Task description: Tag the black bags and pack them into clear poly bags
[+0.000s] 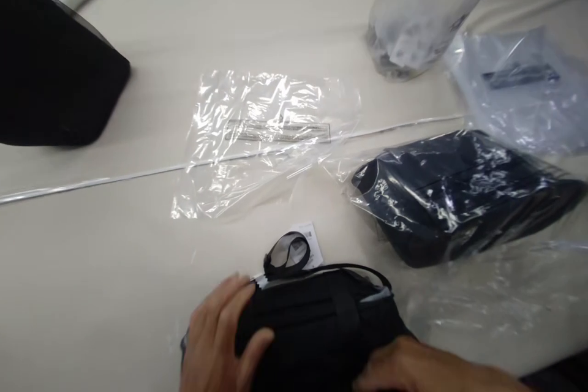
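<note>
A black fabric bag (307,318) lies on the table at the bottom centre, its lower part cut off by the frame. A thin black strap (287,260) loops from its far edge, and a white tag (311,242) sticks out beside the loop. My left hand (220,331) rests on the bag's left side, fingers stretched out and thumb apart. At the lower right of the bag is my right hand (395,364), bent and blurred, with its fingertips hidden against the black fabric. Whether it grips the fabric I cannot tell.
Right of the bag lies a dark item in clear plastic (450,190). A flat clear plastic bag (271,135) with printed text spreads across the middle. Further right are a bagged bundle (408,37) and another plastic packet (519,86). A black bag (55,67) stands far left.
</note>
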